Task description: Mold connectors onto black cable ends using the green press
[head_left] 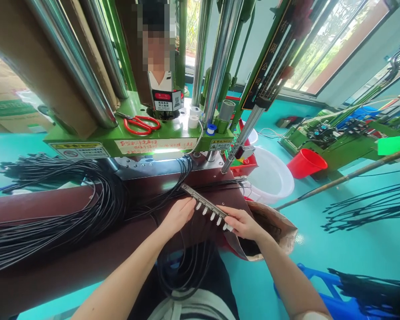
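A long grey metal fixture bar (200, 198) lies aslant on the dark red bench (53, 258), with several white connector ends along its lower edge. My left hand (178, 215) is closed, pinching at one of the white ends near the bar's middle. My right hand (242, 222) grips the bar's lower right end with curled fingers. Black cables (186, 266) hang from the bar down over my lap. A thick bundle of black cables (70, 209) lies across the bench to the left.
A green moulding press (136, 133) with steel columns stands behind the bench; red scissors (142, 124) lie on its plate. A person stands beyond it. A brown paper bag (276, 226), a white basin (273, 178) and a red bucket (305, 162) are at the right.
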Demonstrator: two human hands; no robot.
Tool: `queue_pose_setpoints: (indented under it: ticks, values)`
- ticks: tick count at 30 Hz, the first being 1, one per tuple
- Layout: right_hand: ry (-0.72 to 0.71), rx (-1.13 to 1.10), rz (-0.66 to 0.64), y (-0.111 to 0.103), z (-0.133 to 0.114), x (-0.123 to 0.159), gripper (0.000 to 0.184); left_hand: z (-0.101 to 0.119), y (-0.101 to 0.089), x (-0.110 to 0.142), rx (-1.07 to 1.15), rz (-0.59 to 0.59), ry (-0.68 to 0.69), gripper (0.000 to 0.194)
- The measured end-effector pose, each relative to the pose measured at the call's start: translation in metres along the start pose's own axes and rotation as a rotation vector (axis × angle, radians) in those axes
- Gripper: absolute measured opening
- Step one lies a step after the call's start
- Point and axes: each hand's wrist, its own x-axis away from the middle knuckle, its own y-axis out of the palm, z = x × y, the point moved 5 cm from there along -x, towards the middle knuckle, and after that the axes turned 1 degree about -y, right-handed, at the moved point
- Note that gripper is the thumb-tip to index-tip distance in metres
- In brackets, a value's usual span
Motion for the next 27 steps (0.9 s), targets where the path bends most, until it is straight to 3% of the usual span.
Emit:
queue_pose_setpoints:
  ticks: [5,8,11,13,16,19,22,27]
  values:
    - [0.102,-0.023,0.109,-0.017,-0.002,0.016,0.049,0.005,-0.004,0.007,-0.133,0.077,0.073,0.020]
    - [0.221,0.051,0.157,-0.042,-0.001,0.018,0.046,0.009,-0.007,0.018,-0.208,0.094,0.121,0.025]
    - [0.202,0.186,0.124,-0.066,-0.010,-0.004,0.048,0.016,-0.008,0.029,-0.258,0.051,0.160,0.020]
    - [0.152,0.337,0.021,-0.072,-0.022,-0.031,0.044,0.020,-0.011,0.034,-0.279,0.042,0.182,0.017]
    - [0.101,0.560,-0.179,-0.066,-0.042,-0.080,0.039,0.023,-0.020,0.042,-0.311,0.056,0.198,0.016]
    - [-0.104,0.769,-0.288,-0.051,-0.062,-0.125,0.032,0.023,-0.036,0.050,-0.327,0.107,0.191,0.017]
    - [-0.296,0.929,-0.325,-0.037,-0.066,-0.156,0.032,0.021,-0.055,0.057,-0.305,0.174,0.177,0.019]
    - [-0.313,0.984,-0.270,-0.033,-0.044,-0.176,0.035,0.018,-0.085,0.057,-0.268,0.273,0.181,0.021]
